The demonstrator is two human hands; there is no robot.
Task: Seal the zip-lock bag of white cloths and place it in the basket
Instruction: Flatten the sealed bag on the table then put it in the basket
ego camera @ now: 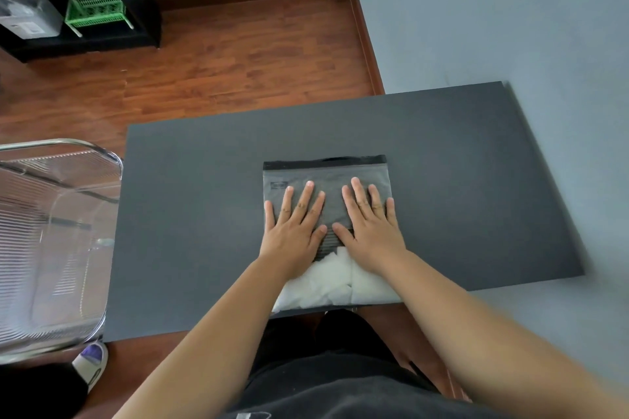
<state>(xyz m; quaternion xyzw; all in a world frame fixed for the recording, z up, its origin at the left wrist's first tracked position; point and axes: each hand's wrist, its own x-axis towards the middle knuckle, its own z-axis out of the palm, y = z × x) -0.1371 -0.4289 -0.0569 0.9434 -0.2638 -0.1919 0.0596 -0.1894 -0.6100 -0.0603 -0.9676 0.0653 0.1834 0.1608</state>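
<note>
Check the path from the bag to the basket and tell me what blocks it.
Nothing visible does. The zip-lock bag lies flat under both hands; bare table runs from it to the clear basket at the table's left edge, its top open.

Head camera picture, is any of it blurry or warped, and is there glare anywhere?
Head view: soft even light, no harsh glare on the dark table; wide-angle bending curves its edges; forearms and the right side smear with blur; both hands and the bag look fairly sharp; the clear basket shows faint reflections.
</note>
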